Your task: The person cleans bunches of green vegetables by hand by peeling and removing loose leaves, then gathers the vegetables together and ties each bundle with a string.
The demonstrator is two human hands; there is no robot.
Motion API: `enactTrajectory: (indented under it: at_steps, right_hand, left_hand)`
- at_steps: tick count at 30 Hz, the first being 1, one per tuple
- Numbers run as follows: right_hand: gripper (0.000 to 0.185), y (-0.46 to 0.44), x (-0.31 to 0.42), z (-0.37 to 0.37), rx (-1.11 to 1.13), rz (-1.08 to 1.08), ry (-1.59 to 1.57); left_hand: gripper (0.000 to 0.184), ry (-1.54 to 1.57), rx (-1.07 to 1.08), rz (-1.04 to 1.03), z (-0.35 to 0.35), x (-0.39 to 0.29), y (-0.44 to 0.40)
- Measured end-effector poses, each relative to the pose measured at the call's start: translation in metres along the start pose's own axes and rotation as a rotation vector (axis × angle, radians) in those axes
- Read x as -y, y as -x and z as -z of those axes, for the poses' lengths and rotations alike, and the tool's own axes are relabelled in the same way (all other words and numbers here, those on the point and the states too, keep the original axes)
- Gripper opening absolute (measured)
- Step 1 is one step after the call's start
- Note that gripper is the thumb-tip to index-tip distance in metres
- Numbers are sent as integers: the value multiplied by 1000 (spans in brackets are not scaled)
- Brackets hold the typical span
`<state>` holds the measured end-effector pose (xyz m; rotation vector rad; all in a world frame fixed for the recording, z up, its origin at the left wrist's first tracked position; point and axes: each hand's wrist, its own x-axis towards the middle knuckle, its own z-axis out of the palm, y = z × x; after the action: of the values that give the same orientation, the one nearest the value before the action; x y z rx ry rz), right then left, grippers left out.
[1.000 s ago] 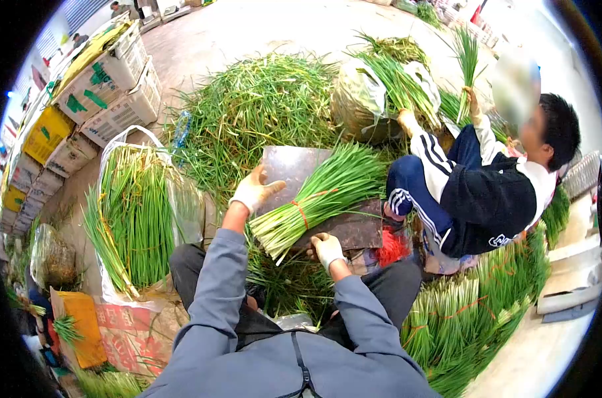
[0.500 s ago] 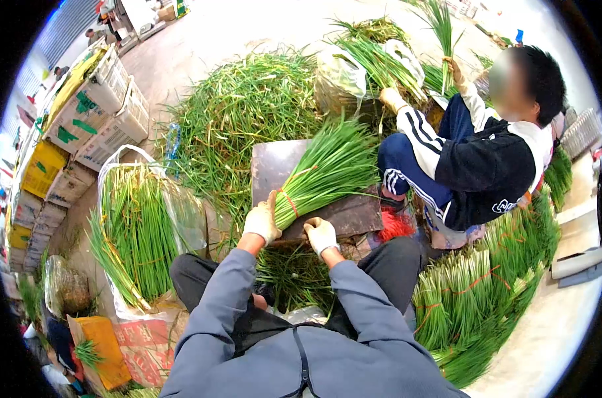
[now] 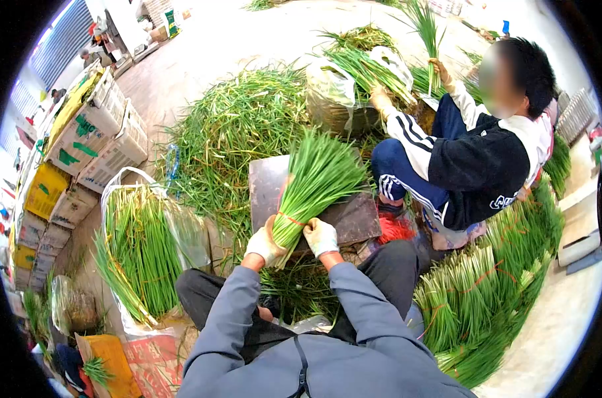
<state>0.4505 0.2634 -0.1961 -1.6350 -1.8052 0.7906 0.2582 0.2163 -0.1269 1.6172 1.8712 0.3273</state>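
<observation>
A thick bundle of green chives (image 3: 324,176) lies slanted over a dark board, its leafy tops fanned away from me. My left hand (image 3: 266,243), in a pale work glove, is wrapped round the left side of the stem ends. Around the stems runs a thin red tie (image 3: 289,218). At the bundle's right side my gloved right hand (image 3: 321,237) is closed, fingers pinched where the tie reaches them. The board (image 3: 266,179) sits in front of my knees.
A heap of loose leaves (image 3: 241,126) spreads behind the board. Chives fill an open plastic bag (image 3: 142,252) at left, near stacked crates (image 3: 92,142). Tied bundles (image 3: 473,292) stand at right. Another person (image 3: 480,159) sits there, holding chives.
The bundle has turned more upright, its tops swinging left and its base moving nearer me. My right hand has come against the bundle's side. The view has shifted slightly.
</observation>
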Motion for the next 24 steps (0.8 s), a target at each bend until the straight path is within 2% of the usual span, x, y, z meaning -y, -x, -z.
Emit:
enactTrajectory:
  at_steps: [3, 5, 6, 7, 9, 10, 11, 12, 13, 15, 17, 18, 19, 20, 21, 23, 24]
  right_hand:
    - [19, 1, -1, 11, 61, 12, 56]
    - [21, -1, 2, 24, 175, 35, 101]
    - [21, -4, -5, 22, 112, 95, 77]
    - [21, -12, -21, 8, 179, -20, -130]
    - [24, -9, 20, 34, 263, -181, -379]
    - [28, -8, 27, 30, 198, -121, -350]
    - [33, -9, 36, 25, 124, -63, -321]
    - [41, -10, 47, 25, 43, 71, -159]
    - [48, -12, 65, 27, 107, 42, -70]
    - [41, -18, 53, -5, 86, 141, -85]
    - [32, -22, 52, -8, 165, 186, 53]
    - [27, -16, 54, -5, 73, 255, 7]
    - [27, -15, 56, -3, 64, 252, 6]
    - [25, -18, 50, -8, 35, 334, -46]
    - [23, -21, 40, -21, 11, 415, -97]
    - [16, -27, 18, -61, 136, 228, -1100]
    - [16, -13, 44, -28, 159, 69, -905]
  left_hand:
    - [101, -57, -32, 38, -2, -6, 8]
    - [97, -337, -141, 14, -2, -11, 16]
    - [79, -423, -216, -70, -8, -6, 19]
    - [79, -410, -218, -64, -17, -7, 20]
    - [68, -564, -324, 0, -37, -10, 21]
    - [61, -575, -331, -7, -42, -13, 26]
    - [65, -563, -331, -4, -48, -14, 31]
    - [66, -596, -319, 27, -51, -19, 34]
    - [68, -629, -301, 55, -55, -25, 37]
    - [81, -686, -330, 69, -72, -16, 34]
    - [102, -586, -228, 62, -46, -40, 52]
    - [102, -593, -230, 52, -42, -42, 52]
    - [113, -542, -198, 71, -38, -43, 52]
    - [125, -490, -165, 91, -33, -43, 52]
    - [127, -444, -87, 147, -20, -49, 46]
    - [127, -462, -146, 113, 3, -56, 36]
    - [126, -389, -114, 115, 14, -62, 27]
